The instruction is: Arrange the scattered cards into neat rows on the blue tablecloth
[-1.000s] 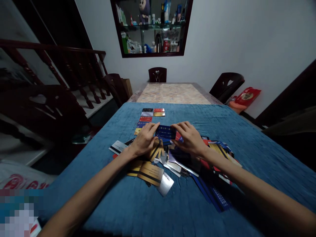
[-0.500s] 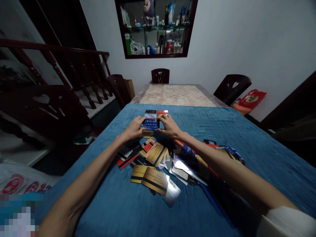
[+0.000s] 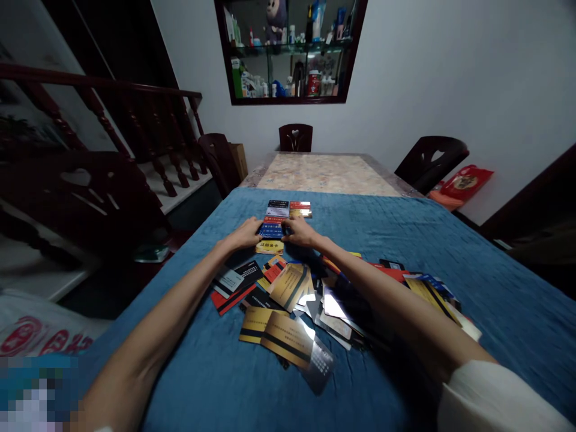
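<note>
My left hand [image 3: 245,234] and my right hand [image 3: 300,232] reach far out over the blue cloth [image 3: 387,228]. Each pinches one end of a blue card [image 3: 271,230] and holds it flat on a neat column of cards [image 3: 276,210]. A yellow card [image 3: 270,246] lies just below the blue one. A second short stack with a red and gold card [image 3: 300,209] sits to the right of the column. Nearer to me, under my forearms, a loose heap of gold, black, red and silver cards [image 3: 297,300] is spread on the cloth.
Beyond the cloth the bare patterned tabletop [image 3: 324,171] shows. Dark chairs stand at the far end [image 3: 296,137], at the right [image 3: 432,159] and at the left [image 3: 218,159]. A wooden stair railing [image 3: 112,120] runs along the left. A red bag [image 3: 463,180] lies at the right.
Both hands carried the blue card from above the heap away from me to the card column and lowered it onto it. The view shifted slightly forward.
</note>
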Demonstrator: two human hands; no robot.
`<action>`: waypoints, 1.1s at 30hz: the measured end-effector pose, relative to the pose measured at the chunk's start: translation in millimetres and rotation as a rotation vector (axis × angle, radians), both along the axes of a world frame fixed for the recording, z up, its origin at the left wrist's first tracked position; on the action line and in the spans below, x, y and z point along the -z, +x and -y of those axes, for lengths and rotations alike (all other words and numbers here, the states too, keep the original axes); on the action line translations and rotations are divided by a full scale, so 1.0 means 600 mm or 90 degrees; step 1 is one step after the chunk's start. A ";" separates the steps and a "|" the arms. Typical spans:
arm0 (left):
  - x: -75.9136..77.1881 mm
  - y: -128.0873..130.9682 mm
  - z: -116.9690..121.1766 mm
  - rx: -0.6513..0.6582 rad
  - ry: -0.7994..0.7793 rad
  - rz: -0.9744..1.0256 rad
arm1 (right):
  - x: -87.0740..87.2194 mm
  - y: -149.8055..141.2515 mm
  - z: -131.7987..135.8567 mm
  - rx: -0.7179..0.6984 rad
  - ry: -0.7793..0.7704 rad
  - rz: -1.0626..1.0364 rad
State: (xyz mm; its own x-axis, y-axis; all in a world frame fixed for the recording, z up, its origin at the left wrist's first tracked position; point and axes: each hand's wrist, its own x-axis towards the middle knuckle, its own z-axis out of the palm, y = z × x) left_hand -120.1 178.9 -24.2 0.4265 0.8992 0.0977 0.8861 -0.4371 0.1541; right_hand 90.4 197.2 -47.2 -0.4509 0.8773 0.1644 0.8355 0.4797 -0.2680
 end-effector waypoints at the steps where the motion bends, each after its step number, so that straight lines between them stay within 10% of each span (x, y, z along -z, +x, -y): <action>1: 0.000 0.001 0.000 -0.003 -0.009 -0.012 | 0.002 0.000 -0.003 0.001 -0.003 0.003; 33: 0.025 -0.003 -0.015 0.005 0.032 -0.004 | 0.001 0.015 0.003 -0.091 0.024 -0.002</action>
State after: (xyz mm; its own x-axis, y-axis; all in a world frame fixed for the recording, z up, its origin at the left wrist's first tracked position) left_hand -122.0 187.7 -39.0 0.4338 0.8901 0.1399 0.8836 -0.4506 0.1269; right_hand 99.7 195.2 -48.0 -0.5700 0.7976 0.1972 0.7574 0.6031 -0.2502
